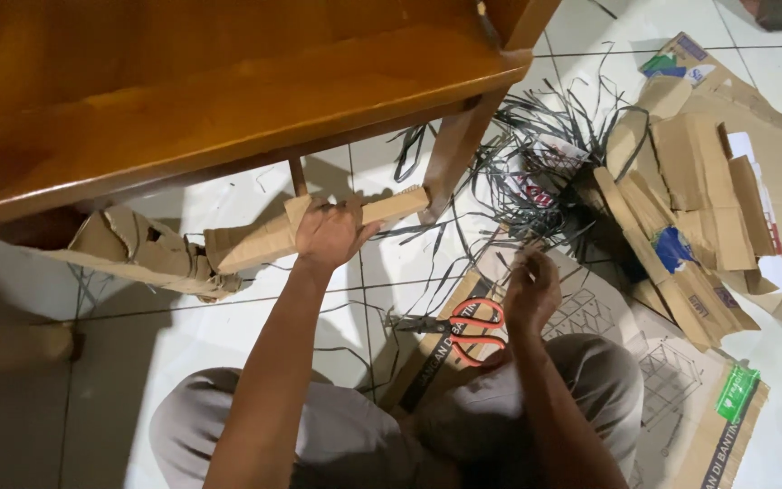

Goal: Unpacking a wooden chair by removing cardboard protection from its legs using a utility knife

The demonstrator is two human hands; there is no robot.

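Cardboard sheet [681,398]: flat on white tile floor [246,317], under person's knees, toward floor's right edge.
Scissors [463,328]: orange handles, lying on sheet just left of R hand.
R hand [530,292]: fingers curled, grip closed on thin dark strip; can't tell how firm.
L hand [329,234]: grip wrapped round folded cardboard piece [319,231], held up beside wooden leg [454,154].
Dark strips [527,163]: tangled heap past R hand.
Cardboard scraps [699,208]: piled far right.
Wooden furniture [210,100]: overhead, far left.
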